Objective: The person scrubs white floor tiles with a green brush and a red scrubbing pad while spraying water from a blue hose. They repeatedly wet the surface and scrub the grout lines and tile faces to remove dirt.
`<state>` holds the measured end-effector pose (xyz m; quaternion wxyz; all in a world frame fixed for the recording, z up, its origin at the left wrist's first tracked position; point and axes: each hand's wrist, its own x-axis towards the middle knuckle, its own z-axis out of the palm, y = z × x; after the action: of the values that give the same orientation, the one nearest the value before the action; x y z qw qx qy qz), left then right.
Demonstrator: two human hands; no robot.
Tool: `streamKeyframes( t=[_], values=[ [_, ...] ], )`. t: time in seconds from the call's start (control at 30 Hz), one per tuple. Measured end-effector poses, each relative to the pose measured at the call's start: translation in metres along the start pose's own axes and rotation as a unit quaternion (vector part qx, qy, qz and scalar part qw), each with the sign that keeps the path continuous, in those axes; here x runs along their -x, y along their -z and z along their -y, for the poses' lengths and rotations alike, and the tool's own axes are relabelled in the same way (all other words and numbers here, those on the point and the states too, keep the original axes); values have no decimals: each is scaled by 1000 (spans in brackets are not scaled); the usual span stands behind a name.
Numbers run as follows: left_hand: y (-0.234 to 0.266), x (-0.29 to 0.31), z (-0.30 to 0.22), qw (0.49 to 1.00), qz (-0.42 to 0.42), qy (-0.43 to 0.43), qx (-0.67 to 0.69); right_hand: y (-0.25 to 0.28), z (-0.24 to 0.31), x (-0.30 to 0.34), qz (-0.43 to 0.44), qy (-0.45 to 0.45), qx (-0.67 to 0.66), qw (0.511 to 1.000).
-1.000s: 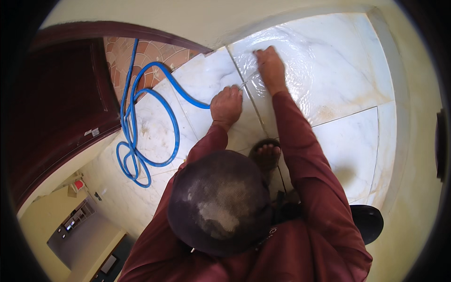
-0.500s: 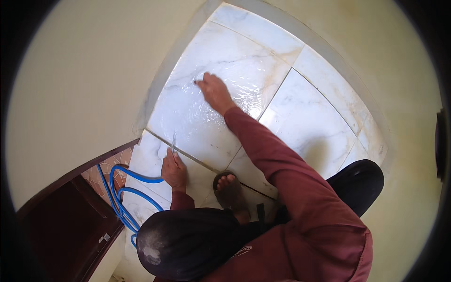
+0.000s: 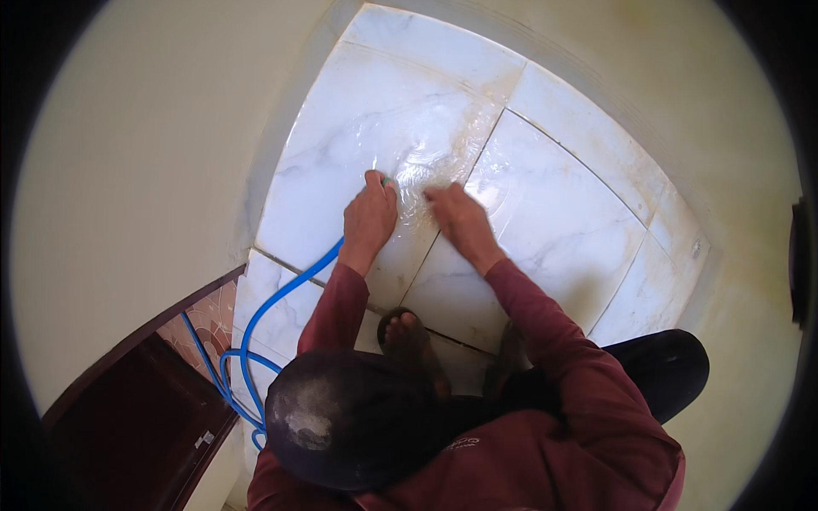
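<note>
My left hand (image 3: 370, 220) is closed round the end of a blue hose (image 3: 286, 294), with a small green bit showing by the fingertips. Water runs from it over the white marble-look floor tiles (image 3: 358, 94). Just to the right, my right hand (image 3: 465, 223) is low over the wet tile beside a dark joint, its fingers curled closed. Whatever it may hold is hidden. The two hands are a short distance apart, and rippling water (image 3: 417, 153) glistens ahead of and between them.
Pale walls (image 3: 170, 145) rise to the left and beyond the tiles. A dark red-brown door (image 3: 128, 426) stands at lower left, next to patterned reddish tiles (image 3: 211, 311) and the hose's loops. My sandalled foot (image 3: 400, 332) rests on the floor near my knees.
My left hand has moved forward and right with the hose, pulling it farther across the tiles. My right hand has come back and to the right, nearer the left hand.
</note>
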<state>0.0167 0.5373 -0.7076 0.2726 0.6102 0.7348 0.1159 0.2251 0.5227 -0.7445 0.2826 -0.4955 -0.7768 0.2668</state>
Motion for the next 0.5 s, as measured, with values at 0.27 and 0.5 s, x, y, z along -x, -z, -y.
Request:
streamKeyframes(
  t=[0.27,0.5],
  values=[
    [18,25,19,974,181,9,-132,-82,37,58,86,193,-47,976],
    [-5,62,23,997,59,42,-30,7,-61,-60,-130,16,153,979]
  ],
)
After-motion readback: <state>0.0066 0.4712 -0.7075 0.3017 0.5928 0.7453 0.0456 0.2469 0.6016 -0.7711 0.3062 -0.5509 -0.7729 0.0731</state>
